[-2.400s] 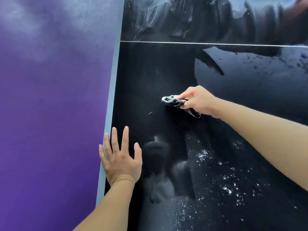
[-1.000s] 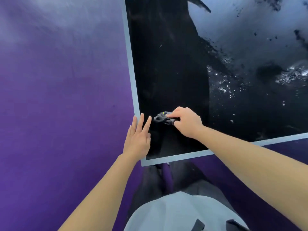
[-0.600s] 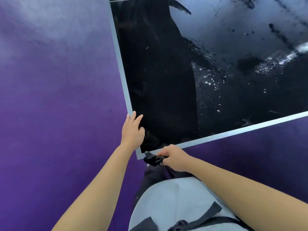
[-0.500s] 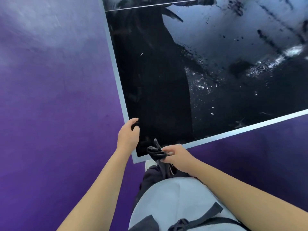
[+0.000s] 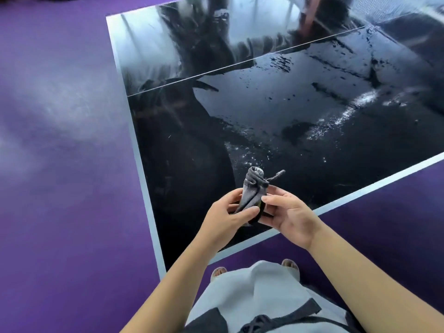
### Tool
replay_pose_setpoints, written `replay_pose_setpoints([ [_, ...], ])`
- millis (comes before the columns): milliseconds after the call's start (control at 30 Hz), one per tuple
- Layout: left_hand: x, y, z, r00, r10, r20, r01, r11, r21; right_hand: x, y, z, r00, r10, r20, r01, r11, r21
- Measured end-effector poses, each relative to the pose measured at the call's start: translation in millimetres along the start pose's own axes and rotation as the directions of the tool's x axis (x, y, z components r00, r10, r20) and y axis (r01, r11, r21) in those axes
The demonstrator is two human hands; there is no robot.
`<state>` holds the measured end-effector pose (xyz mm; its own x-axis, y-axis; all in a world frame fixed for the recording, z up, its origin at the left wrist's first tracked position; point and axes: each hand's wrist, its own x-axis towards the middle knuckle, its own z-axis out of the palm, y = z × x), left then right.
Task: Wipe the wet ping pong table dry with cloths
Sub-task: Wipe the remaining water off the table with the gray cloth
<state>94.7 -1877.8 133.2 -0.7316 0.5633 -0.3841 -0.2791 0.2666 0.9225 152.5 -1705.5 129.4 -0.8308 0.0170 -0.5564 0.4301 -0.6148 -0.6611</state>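
I see the left hand (image 5: 224,218) and right hand (image 5: 292,218) both pinching the bunched grey cloth (image 5: 252,194) above the table (image 5: 312,145) near corner; soft, limp, probably sodden, best gripped mid-bundle.

Bunched dark grey cloth (image 5: 252,195) upright above the wet, glossy black ping pong table (image 5: 300,140).
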Motion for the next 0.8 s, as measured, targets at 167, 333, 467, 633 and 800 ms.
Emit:
replay_pose_setpoints([
  [167, 20.8, 27.0, 63.3, 0.996, -0.06, -0.068, 0.054, 0.996, -0.077, -16.5, -38.8, -52.6, 0.993, -0.082, -0.087, 0.073, 0.992, -0.099],
  [333, 34.2, 45.0, 110.9, 0.985, -0.144, -0.092, 0.119, 0.965, -0.235, -24.7, -68.0, -112.4, 0.994, -0.069, -0.089, 0.065, 0.996, -0.055],
  [467, 38.7, 52.5, 139.9, 0.964, -0.185, -0.19, 0.123, 0.946, -0.299, -18.9, -76.1, -140.6, 0.999, -0.011, -0.038, 0.014, 0.996, 0.083],
  [633, 34.4, 52.4, 146.2, 0.926, -0.255, -0.278, 0.149, 0.925, -0.351, -12.2, -81.8, -151.2, 0.998, 0.065, 0.02, -0.068, 0.979, 0.193],
  [800, 34.3, 47.1, 142.4, 0.886, -0.268, -0.378, 0.157, 0.941, -0.3, -9.8, -78.8, -145.0, 0.992, 0.116, 0.056, -0.123, 0.981, 0.149],
])
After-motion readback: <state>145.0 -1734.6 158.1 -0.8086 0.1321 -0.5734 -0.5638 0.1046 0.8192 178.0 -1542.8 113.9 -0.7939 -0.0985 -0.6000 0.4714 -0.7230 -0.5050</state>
